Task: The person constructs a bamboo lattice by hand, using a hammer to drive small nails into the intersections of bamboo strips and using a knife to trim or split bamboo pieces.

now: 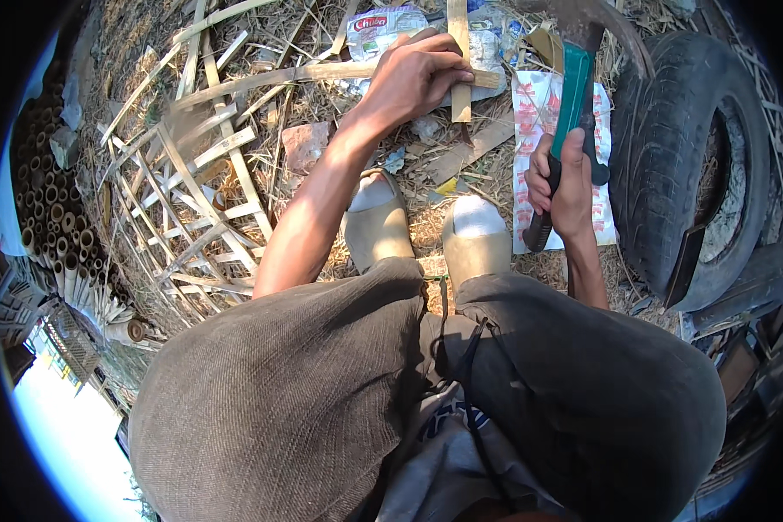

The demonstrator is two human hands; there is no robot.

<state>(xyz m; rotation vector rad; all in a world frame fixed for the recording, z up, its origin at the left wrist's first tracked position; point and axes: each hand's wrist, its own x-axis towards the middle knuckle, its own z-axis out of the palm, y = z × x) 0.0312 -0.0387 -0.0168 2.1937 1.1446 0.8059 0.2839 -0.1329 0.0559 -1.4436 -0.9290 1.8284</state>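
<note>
A: How far has the work got?
B: Two strips lie crossed just beside the left hand (419,78): a long strip (322,73) running out to its left, and a short strip (460,106) set across it. Whether anything fastens them is hidden, so the joint looks unfinished, as a judgement.

A: And the hands?
B: The left one is curled down over the long strip near the crossing; whether it also pinches something small can't be made out. The right hand (564,184) is wrapped around the handle of a green hammer (575,96), whose head is raised beyond that hand.

A: What about the other strips?
B: A tangle of criss-crossed slats (226,148) lies left of the left hand. Whether those are joined isn't clear.

A: Any containers?
B: No box or tin is plain. Beyond the left hand lies a crumpled wrapper (383,26), its contents, if any, unseen. Right of the right hand stands a tyre (657,165), with a dark flat piece (685,265) across its hollow. A printed sheet (525,109) lies beneath the right hand.
</note>
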